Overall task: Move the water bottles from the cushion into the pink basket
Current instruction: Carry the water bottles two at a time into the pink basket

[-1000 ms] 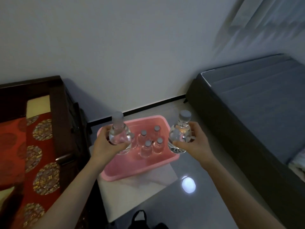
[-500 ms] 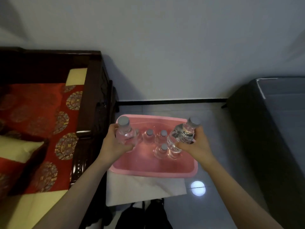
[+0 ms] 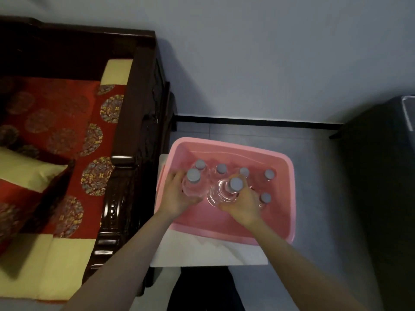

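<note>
- One pink basket (image 3: 289, 187), rectangular, its rim the landmark.
- Two hands inside the rim: left hand (image 3: 177, 196) wraps one bottle (image 3: 193, 184); right hand (image 3: 241, 204) grips another (image 3: 226, 191).
- Seven clear, grey-capped bottles in all, upright inside it.

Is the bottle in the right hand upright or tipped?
Tipped: the bottle leans in the right hand, inside the pink basket.

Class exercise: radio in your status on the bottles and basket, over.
Left hand shut on left bottle, right hand shut on right bottle. Both inside pink basket. Five bottles already there. Nothing blocking.
</note>
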A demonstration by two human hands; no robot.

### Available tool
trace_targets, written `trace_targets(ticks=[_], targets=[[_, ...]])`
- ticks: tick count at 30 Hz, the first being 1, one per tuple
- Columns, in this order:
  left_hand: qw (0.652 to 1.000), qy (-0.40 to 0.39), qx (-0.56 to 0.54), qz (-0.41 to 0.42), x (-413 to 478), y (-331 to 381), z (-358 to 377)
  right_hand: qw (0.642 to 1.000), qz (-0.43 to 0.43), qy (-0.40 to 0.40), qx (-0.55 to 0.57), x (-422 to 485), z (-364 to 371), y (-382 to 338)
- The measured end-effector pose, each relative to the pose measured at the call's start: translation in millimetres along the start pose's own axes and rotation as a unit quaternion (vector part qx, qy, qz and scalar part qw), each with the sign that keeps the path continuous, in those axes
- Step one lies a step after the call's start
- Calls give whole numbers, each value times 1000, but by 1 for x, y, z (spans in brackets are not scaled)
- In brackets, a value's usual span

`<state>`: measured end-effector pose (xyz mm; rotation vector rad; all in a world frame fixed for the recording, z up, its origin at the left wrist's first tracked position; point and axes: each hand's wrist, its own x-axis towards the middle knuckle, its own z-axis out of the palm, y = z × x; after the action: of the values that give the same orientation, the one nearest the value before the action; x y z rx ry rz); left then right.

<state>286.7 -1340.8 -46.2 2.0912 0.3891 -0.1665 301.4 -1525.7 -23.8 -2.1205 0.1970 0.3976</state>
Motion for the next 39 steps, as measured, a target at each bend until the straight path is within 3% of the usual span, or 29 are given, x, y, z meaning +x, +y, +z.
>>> trace_targets(ticks=[3,9,27,39], targets=[[999,-5,42,-3,12,-13,12,999,8,0,-47,10,21,8],[994,29,53,-89,27,-36,43,992,43,21,-117,34,64,32],[992,22,36,-120,45,-59,60,998,33,1,-59,53,85,66],[990,28,54,-125,29,-68,64,994,-1,-72,-80,51,81,76]])
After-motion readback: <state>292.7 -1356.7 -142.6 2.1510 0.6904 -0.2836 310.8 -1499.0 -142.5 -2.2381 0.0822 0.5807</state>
